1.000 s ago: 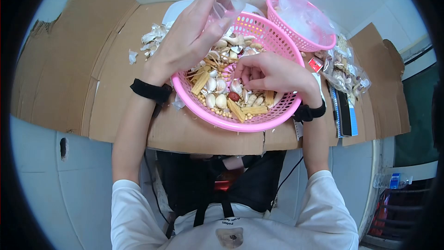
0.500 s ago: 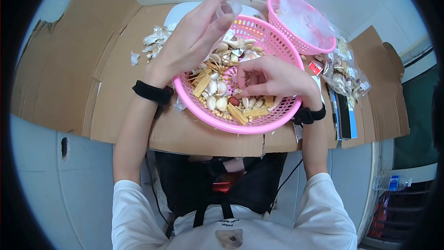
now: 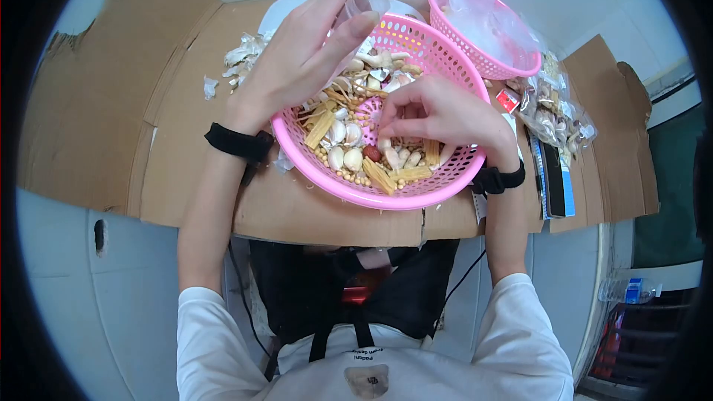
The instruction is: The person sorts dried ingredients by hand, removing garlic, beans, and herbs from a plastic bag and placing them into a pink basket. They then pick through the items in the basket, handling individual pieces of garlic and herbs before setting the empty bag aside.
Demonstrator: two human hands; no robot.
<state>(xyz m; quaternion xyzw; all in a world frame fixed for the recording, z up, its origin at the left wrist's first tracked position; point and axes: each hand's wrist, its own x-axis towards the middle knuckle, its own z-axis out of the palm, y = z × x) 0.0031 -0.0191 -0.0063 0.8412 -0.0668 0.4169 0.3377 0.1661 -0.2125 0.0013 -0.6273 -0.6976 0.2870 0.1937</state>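
In my left hand (image 3: pixel 308 59), raised over the far left rim, is a small clear plastic cup (image 3: pixel 368 4) gripped between thumb and fingers. My right hand (image 3: pixel 449 115) dips into a pink perforated basket (image 3: pixel 379 200), its fingers bent together in a pinch; whatever lies between the fingertips is hidden. Mixed dry foods fill the basket: garlic cloves (image 3: pixel 336 157), yellowish dried sticks (image 3: pixel 379 176), small pale beans (image 3: pixel 355 178) and thin roots (image 3: pixel 342 93). A red date (image 3: pixel 372 153) lies just below my right fingertips. Part of the pink bottom shows among the pieces.
A second pink basket (image 3: pixel 486 67) with clear plastic bags stands at the back right. Bagged dried goods (image 3: pixel 553 111), a red packet (image 3: pixel 508 99) and a black-and-blue box (image 3: pixel 553 178) lie on the right. Garlic skins (image 3: pixel 245 56) litter the cardboard (image 3: pixel 319 223) at the left.
My right fingers have lifted slightly from beside the red date and drawn closer together. My left hand still holds the cup, nearly in place; the whole view has shifted a little.
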